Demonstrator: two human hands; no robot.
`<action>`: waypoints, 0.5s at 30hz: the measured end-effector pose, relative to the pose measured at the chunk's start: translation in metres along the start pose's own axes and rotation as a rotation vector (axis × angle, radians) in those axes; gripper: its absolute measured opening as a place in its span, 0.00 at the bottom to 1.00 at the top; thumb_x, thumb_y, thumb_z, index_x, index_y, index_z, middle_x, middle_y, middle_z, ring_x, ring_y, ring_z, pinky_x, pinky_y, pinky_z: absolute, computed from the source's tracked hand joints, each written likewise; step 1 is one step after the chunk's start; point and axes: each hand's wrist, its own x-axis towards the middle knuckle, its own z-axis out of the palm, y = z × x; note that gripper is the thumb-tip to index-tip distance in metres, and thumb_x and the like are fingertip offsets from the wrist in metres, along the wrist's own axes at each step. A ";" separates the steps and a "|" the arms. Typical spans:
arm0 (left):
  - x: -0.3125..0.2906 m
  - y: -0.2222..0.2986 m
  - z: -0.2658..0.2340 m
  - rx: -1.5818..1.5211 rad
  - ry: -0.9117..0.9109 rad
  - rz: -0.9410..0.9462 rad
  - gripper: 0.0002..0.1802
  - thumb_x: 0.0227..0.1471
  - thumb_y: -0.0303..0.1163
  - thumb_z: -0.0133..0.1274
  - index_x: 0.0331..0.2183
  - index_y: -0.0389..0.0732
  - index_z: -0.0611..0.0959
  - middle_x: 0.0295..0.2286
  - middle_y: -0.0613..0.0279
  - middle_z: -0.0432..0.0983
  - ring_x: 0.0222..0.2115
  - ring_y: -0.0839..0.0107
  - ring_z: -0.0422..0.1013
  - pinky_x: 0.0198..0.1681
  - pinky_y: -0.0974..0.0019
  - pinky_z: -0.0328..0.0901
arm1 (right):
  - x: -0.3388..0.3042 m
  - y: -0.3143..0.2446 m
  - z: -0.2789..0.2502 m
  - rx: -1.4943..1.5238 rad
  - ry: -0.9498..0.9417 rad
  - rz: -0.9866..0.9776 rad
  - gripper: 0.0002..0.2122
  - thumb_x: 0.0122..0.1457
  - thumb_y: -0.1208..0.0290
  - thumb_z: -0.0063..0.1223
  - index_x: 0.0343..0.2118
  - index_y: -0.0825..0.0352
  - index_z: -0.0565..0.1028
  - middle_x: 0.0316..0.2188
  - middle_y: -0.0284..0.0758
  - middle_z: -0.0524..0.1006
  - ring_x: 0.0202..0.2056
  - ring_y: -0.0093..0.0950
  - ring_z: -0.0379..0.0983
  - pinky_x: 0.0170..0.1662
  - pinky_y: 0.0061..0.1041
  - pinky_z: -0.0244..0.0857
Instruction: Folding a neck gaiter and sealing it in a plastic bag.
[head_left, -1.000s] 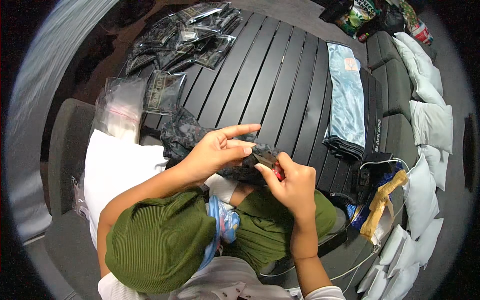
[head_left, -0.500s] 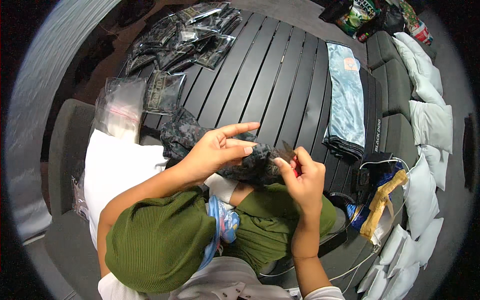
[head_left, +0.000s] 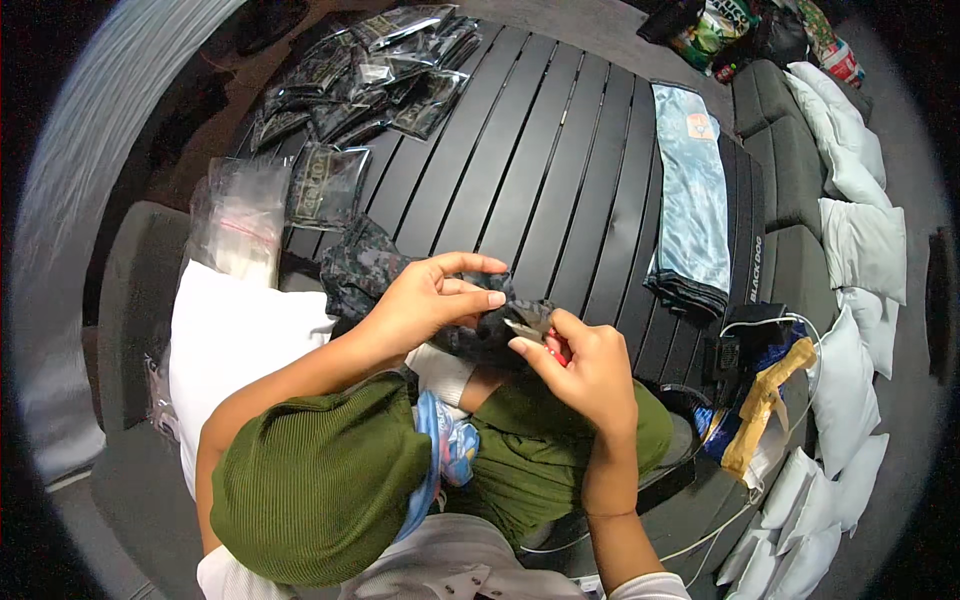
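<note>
The dark cloth [head_left: 361, 268] lies bunched at the near left part of the table [head_left: 540, 160] and runs rightward past the near edge, over the lap, to between the two hands. Its long axis goes crosswise, dropping slightly from left to right; the gathered end points at the right hand [head_left: 583, 365]. That hand is clenched round the red grip of a cutter [head_left: 532, 330], thumb along it, blade aimed leftward and a little away from the body, up against the cloth. The left hand [head_left: 425, 305] is over the cloth, forefinger stretched right and thumb below it; whether it pinches the fabric I cannot tell, as its fingers hide the contact.

Wrapped packets [head_left: 375, 70] heap at the table's far left corner, and a single packet [head_left: 328, 185] sits by the left edge, touching clear bags [head_left: 238, 215]. A blue cloth [head_left: 692, 190] stretches lengthwise beside the right edge.
</note>
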 end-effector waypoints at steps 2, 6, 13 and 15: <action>0.000 0.001 0.000 -0.003 0.007 0.000 0.20 0.44 0.29 0.56 0.42 0.40 0.74 0.23 0.70 0.75 0.21 0.86 0.66 0.27 0.82 0.61 | 0.000 -0.001 0.000 -0.011 -0.014 0.000 0.18 0.44 0.60 0.59 0.14 0.67 0.64 0.07 0.35 0.62 0.09 0.33 0.61 0.15 0.25 0.54; 0.001 0.000 0.000 -0.029 0.005 0.008 0.20 0.44 0.30 0.57 0.42 0.40 0.74 0.23 0.70 0.75 0.21 0.86 0.66 0.27 0.82 0.62 | -0.001 -0.001 -0.005 -0.045 -0.037 0.016 0.18 0.45 0.59 0.58 0.13 0.67 0.64 0.06 0.35 0.62 0.09 0.33 0.61 0.15 0.25 0.55; -0.001 0.003 0.003 -0.041 0.029 -0.014 0.20 0.44 0.29 0.57 0.42 0.39 0.74 0.23 0.69 0.75 0.20 0.85 0.67 0.27 0.81 0.63 | -0.001 -0.001 -0.004 -0.093 0.001 0.021 0.19 0.45 0.59 0.58 0.13 0.67 0.64 0.06 0.35 0.62 0.10 0.34 0.62 0.15 0.26 0.55; -0.001 0.004 0.002 -0.036 0.006 -0.028 0.20 0.44 0.29 0.57 0.42 0.39 0.74 0.23 0.69 0.75 0.20 0.85 0.67 0.27 0.81 0.63 | 0.000 -0.001 -0.002 -0.130 0.018 -0.022 0.20 0.44 0.58 0.58 0.12 0.66 0.63 0.06 0.35 0.62 0.10 0.35 0.63 0.15 0.27 0.56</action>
